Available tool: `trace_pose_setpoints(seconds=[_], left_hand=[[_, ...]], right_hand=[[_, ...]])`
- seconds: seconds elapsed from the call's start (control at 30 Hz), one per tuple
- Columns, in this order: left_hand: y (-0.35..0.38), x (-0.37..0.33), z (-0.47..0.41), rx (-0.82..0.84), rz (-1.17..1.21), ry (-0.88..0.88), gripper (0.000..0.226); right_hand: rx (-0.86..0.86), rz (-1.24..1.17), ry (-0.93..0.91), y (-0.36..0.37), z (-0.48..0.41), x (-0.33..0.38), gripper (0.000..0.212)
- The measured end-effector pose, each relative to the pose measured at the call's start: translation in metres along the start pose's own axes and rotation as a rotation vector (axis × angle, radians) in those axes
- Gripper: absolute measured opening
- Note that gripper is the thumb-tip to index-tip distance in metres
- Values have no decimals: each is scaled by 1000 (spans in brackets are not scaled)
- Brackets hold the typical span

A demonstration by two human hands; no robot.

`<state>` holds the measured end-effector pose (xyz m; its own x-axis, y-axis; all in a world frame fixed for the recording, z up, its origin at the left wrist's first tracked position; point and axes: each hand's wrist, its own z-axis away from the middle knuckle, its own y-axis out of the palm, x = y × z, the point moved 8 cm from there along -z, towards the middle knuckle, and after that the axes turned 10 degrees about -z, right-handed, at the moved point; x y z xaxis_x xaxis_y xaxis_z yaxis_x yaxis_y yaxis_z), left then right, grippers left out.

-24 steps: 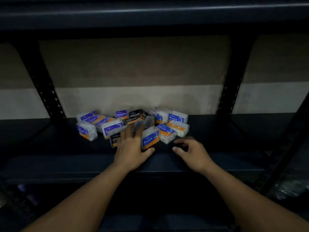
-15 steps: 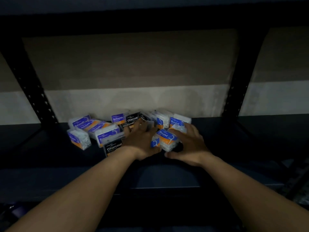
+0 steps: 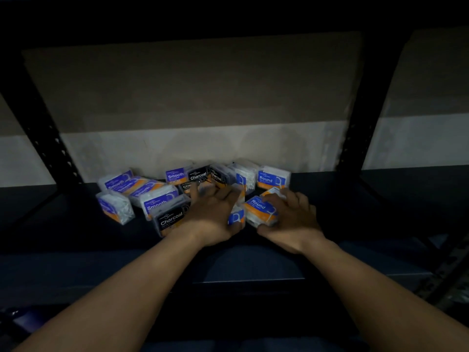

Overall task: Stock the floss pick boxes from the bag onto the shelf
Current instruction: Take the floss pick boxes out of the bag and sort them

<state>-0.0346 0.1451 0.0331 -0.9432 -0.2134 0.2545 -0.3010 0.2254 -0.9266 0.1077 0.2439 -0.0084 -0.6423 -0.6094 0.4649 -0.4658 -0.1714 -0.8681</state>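
On the dark shelf [image 3: 76, 224] I see Smooth boxes [image 3: 142, 189] heaped at the left. A Charcoal box [image 3: 170, 219] sits just beside my left hand [image 3: 213, 217], which lies flat on the pile, fingers fairly straight. My right hand [image 3: 291, 219] grips a Round box [image 3: 258, 208], fingers curled over it. A second Round box [image 3: 272, 177] stands behind, by the wall.
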Motion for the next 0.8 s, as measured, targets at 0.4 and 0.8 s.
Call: trace_pose_setpoints(seconds=[0.4,0.8], left_hand=[[0,-19,21,240,137,-35,80],[-30,-41,94,248,169,-60,94]], right_hand=[[163,106,110,-10,36,-4,98],[94,24,134,-31,124,4,90]])
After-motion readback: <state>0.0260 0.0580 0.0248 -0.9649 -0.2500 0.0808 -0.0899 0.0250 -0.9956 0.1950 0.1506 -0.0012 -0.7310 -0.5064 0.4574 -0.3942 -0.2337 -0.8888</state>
